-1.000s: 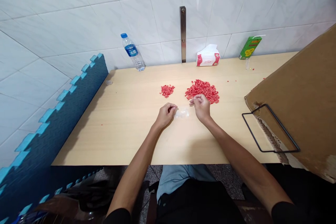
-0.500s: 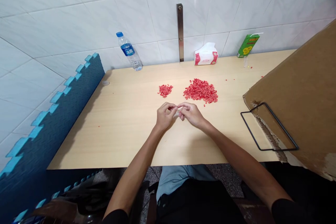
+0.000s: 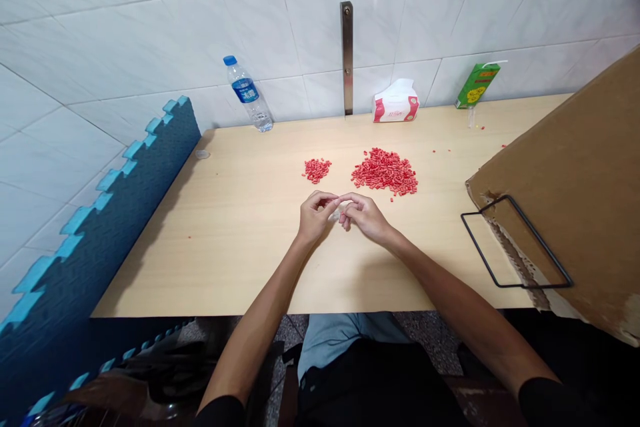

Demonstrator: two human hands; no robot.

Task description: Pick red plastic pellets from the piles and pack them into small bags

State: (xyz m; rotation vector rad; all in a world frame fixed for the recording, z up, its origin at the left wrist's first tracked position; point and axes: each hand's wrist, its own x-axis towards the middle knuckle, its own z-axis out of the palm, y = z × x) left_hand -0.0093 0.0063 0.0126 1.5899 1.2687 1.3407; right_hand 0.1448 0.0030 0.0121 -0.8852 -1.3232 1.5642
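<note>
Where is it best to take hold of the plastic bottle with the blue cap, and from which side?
Probably around the blue label, coming from the front or left of the bottle. It stands on its base near the back of the table, with the tiled wall behind; its narrow, rounded body should suit a wrapped hand.

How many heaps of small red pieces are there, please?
2: a smaller heap beyond the left hand, a larger heap beyond the right hand. The cardboard box could hide more.
</note>
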